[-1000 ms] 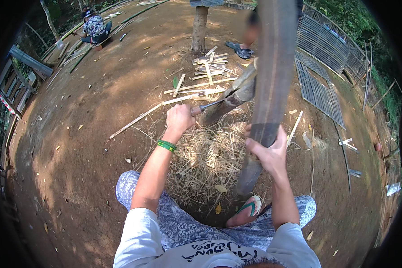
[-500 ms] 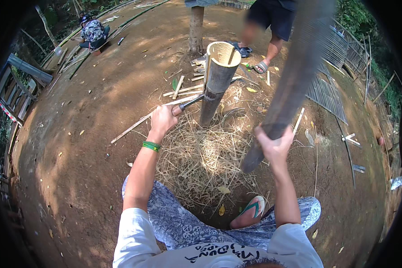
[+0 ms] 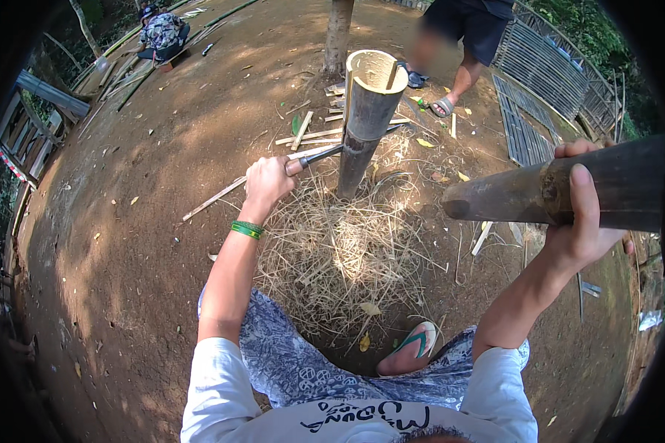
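Swung level now, my right hand (image 3: 580, 221) has its fingers wrapped round the dark log (image 3: 561, 193); my left hand (image 3: 268, 181) grips the knife handle (image 3: 314, 157) against the upright bamboo tube (image 3: 366, 118).

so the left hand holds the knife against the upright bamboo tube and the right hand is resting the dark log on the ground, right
Not quite. The left hand does hold the knife against the upright bamboo tube, but the right hand grips the dark log raised in the air, roughly level, not resting on the ground. The head view shows it.
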`<state>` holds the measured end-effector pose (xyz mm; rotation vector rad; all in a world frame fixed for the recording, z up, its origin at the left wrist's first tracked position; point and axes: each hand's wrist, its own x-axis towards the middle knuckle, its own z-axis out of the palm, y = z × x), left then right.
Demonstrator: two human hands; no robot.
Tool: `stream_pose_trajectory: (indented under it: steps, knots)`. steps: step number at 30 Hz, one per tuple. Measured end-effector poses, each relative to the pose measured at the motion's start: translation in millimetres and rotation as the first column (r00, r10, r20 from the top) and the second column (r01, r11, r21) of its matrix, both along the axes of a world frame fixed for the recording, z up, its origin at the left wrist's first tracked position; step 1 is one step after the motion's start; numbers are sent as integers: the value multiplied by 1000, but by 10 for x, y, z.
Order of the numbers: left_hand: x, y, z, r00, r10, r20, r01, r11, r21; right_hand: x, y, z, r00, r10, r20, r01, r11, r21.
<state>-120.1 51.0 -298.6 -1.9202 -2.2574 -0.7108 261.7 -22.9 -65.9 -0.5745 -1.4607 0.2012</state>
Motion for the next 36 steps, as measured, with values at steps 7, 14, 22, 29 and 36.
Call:
stream_pose_trajectory:
  steps: [7, 14, 22, 29, 36]
  knots:
    - [131, 20, 188, 994, -16, -110, 5, 995, -103, -67, 446, -2608, 900, 183, 397, 308, 379, -873]
    - [-220, -67, -64, 990, 52, -133, -63, 995, -78, -97, 446, -685, 966, 24, 259, 108, 870, -481]
    - [-94, -82, 111, 991, 55, -122, -66, 994, -90, -234, 403, -1250, 999, -22, -46, 13, 982, -189]
    - [39, -39, 414, 971, 35, -237, -110, 945, -308, -347, 320, -2149, 982, 131, 137, 76, 391, -917]
    - [135, -18, 361, 980, 49, -193, -95, 967, -236, -540, -147, -622, 964, 267, 11, -229, 847, -479]
